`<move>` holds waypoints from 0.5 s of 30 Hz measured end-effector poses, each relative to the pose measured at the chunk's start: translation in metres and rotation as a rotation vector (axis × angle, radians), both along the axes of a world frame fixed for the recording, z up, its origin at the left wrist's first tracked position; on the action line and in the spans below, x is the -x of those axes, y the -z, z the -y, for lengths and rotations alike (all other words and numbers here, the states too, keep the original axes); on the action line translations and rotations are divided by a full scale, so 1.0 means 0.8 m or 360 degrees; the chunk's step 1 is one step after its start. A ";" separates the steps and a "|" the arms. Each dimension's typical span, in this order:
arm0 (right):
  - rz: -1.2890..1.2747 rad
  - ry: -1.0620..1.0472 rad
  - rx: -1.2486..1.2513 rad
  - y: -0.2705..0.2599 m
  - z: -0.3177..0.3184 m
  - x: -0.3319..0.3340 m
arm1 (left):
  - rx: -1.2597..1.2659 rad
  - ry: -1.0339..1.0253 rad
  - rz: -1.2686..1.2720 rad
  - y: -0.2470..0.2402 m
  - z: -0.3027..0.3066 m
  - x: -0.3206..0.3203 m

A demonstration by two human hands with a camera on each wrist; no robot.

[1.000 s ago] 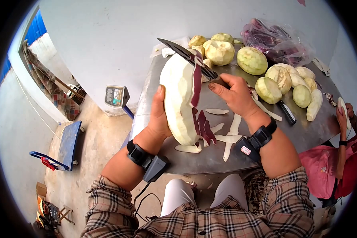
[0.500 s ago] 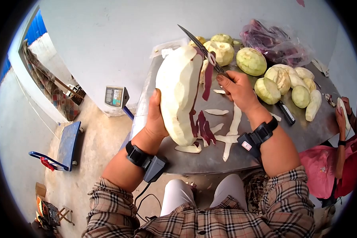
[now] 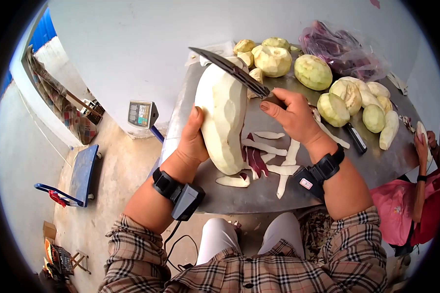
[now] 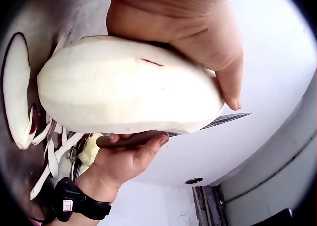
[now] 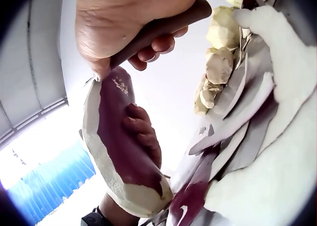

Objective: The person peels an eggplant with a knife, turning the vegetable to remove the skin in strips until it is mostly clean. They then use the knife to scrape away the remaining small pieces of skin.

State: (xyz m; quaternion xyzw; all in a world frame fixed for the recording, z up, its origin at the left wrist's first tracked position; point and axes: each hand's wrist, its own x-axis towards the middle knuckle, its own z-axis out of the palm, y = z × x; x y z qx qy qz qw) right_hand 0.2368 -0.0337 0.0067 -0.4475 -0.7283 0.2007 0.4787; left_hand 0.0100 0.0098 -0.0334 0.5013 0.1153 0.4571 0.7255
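Note:
My left hand (image 3: 192, 139) grips a large eggplant (image 3: 222, 115) from its left side and holds it up, tilted, over the metal table (image 3: 215, 198). The side facing the head camera is peeled white. On its far side, the right wrist view shows a broad band of purple skin (image 5: 126, 146), with left fingertips pressed on it. A dark-bladed peeling knife (image 3: 230, 69) is in my right hand (image 3: 296, 117), whose fingers wrap its brown handle (image 5: 158, 32). The blade lies across the eggplant's upper end, pointing up and left.
White and purple peel strips (image 3: 292, 151) litter the table below. Several peeled eggplants (image 3: 273, 61) stand at the back and right, near a bag of purple eggplants (image 3: 337, 51). A black-handled tool (image 3: 356, 138) lies at right. Another person's hands (image 3: 420, 141) hold a pale piece at the right edge.
The knife pulled toward me and right with a purple peel strip hanging from it, then returned to the eggplant's upper end. That strip has left the blade; another strip lies on the table.

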 end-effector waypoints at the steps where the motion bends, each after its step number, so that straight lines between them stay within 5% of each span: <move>1: 0.0020 0.0000 0.0020 -0.001 0.001 0.001 | 0.0008 -0.0026 0.0001 0.000 0.001 -0.001; 15: 0.0090 -0.0048 -0.0223 -0.012 0.014 0.012 | -0.0155 -0.0154 -0.0126 0.002 0.001 -0.005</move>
